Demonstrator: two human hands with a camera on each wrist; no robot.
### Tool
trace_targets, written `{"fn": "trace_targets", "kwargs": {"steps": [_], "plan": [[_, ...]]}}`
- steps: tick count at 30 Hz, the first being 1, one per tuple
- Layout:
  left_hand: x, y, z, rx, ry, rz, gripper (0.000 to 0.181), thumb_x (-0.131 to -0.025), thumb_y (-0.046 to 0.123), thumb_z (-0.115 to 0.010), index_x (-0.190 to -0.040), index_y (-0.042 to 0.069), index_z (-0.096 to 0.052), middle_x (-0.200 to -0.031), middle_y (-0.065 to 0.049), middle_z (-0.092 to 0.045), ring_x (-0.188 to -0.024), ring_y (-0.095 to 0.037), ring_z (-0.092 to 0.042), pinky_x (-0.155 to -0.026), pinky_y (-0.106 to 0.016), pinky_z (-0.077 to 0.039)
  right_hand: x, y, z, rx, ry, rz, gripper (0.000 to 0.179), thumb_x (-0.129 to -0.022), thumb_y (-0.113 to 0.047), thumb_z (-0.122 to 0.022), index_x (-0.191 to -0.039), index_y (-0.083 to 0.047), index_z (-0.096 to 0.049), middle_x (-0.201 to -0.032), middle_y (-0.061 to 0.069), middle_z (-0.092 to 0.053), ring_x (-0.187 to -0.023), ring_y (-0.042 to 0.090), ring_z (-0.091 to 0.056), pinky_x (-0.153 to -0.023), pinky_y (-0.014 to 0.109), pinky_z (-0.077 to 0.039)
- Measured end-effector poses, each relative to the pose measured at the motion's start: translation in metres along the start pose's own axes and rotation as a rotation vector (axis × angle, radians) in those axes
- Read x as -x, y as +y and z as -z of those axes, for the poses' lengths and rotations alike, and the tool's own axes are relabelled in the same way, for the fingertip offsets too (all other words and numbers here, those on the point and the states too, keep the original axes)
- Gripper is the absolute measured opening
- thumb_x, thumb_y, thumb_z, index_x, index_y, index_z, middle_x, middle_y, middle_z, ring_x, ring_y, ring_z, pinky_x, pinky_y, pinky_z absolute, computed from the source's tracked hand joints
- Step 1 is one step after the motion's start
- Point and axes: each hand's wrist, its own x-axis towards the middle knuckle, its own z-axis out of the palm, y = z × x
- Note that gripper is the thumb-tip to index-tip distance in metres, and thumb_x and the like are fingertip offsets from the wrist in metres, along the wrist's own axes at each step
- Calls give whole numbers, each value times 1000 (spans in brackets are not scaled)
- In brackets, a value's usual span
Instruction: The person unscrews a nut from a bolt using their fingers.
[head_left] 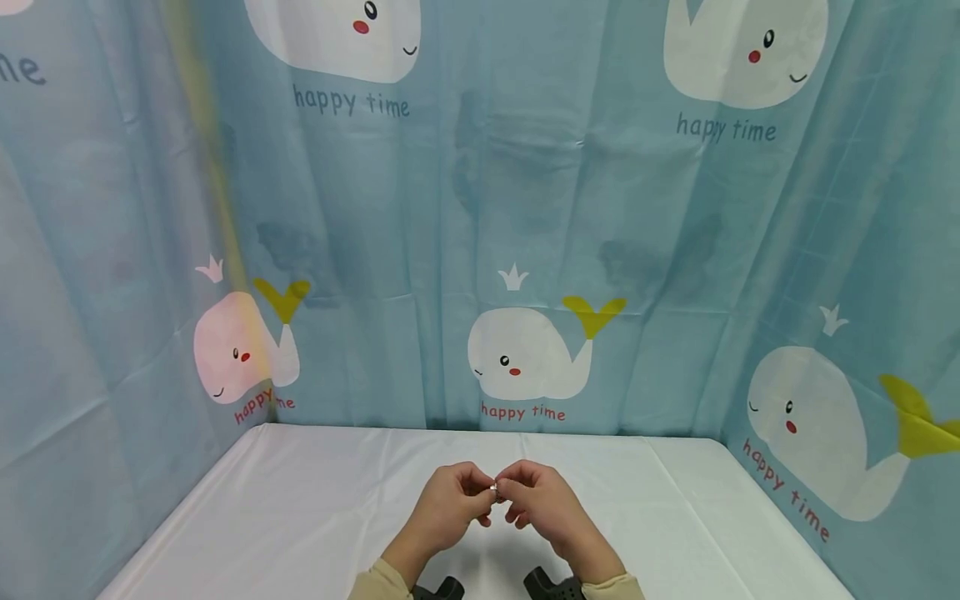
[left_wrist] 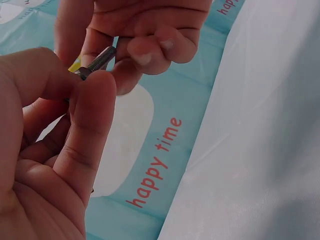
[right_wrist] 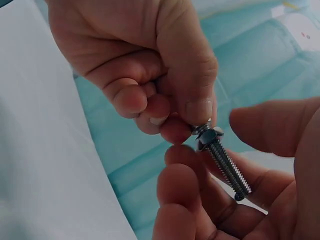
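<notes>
A silver bolt [right_wrist: 229, 167] with a threaded shank carries a hex nut [right_wrist: 208, 138] close to its head end. My left hand [head_left: 450, 506] pinches that end between thumb and index finger; the thumb covers most of the head in the right wrist view. Around the bolt from the other side comes my right hand [head_left: 546, 502], its thumb lifted away from the threads and its loosely bent fingers at and below the nut. The free end of the shank points toward the right palm. In the left wrist view the shank [left_wrist: 102, 58] sticks out beyond the left thumb.
Both hands are above a table with a white cloth [head_left: 247, 517]. A blue curtain [head_left: 442, 250] printed with whales surrounds the table at the back and sides. Dark wrist mounts [head_left: 551, 583] show at the cuffs.
</notes>
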Motion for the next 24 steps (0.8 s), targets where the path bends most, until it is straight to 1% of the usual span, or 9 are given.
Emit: {"fn": "trace_targets", "kwargs": {"steps": [3, 5, 10, 12, 14, 16, 18, 20, 24], "plan": [[0, 0, 0, -11, 0, -12, 5, -89, 7, -70, -92, 4, -69, -77, -8, -68, -63, -24, -66, -63, -49, -56, 1, 0, -1, -2, -3, 1, 24, -98, -26, -64, -97, -3, -68, -82, 9, -67, -61, 19, -58, -55, 30, -51], [1, 0, 0, -16, -1, -15, 4, -88, 6, -69, -92, 5, -69, -75, -8, -67, -62, -24, -66, -62, -49, -56, 1, 1, 0, 1, -1, 2, 23, -99, -25, -63, -96, -2, -68, -80, 9, -66, -60, 18, -57, -54, 30, -50], [1, -1, 1, -15, -6, -19, 3, -88, 4, -68, -92, 4, -68, -72, -7, -65, -60, -24, -65, -63, -49, -57, 0, 1, 0, 7, -2, 11, 14, -94, -16, -67, -99, -3, -68, -86, 9, -66, -66, 21, -59, -57, 32, -51], [1, -1, 1, -12, -7, -21, 4, -88, 5, -69, -92, 3, -68, -71, -6, -64, -60, -23, -65, -63, -47, -57, 0, 0, 0, 2, -3, 17, 14, -92, -15, -69, -100, -3, -68, -88, 9, -65, -68, 22, -60, -58, 33, -51], [2, -1, 1, -4, -8, -23, 5, -88, 5, -69, -92, 2, -67, -72, -6, -64, -59, -23, -65, -62, -45, -57, 1, -1, 0, -5, -1, 22, 16, -92, -16, -69, -100, -3, -67, -88, 9, -66, -68, 22, -61, -58, 32, -51], [1, -2, 1, 7, -9, -22, 5, -88, 5, -70, -92, 2, -68, -72, -6, -65, -59, -23, -64, -62, -44, -57, 0, 0, 0, -8, 0, 19, 19, -95, -21, -67, -100, -3, -68, -87, 9, -66, -65, 21, -60, -57, 31, -51], [1, -2, 1, 17, -9, -23, 4, -88, 5, -70, -91, 3, -68, -72, -7, -65, -59, -23, -64, -61, -42, -58, 0, 1, 0, 2, 0, 13, 23, -97, -26, -66, -98, -3, -68, -85, 9, -67, -62, 20, -58, -55, 31, -51], [1, -2, 0, 19, -10, -25, 4, -88, 4, -70, -91, 3, -68, -73, -7, -65, -59, -23, -64, -61, -41, -58, 0, 2, 0, 14, -1, 8, 24, -97, -28, -65, -97, -4, -69, -84, 9, -67, -60, 19, -57, -54, 30, -51], [2, -1, 0, 8, -11, -26, 4, -87, 4, -69, -91, 4, -69, -72, -7, -64, -59, -24, -64, -60, -40, -57, 1, 2, 0, 29, -3, 18, 15, -95, -20, -67, -96, -4, -68, -84, 9, -66, -63, 20, -58, -55, 31, -51]]}}
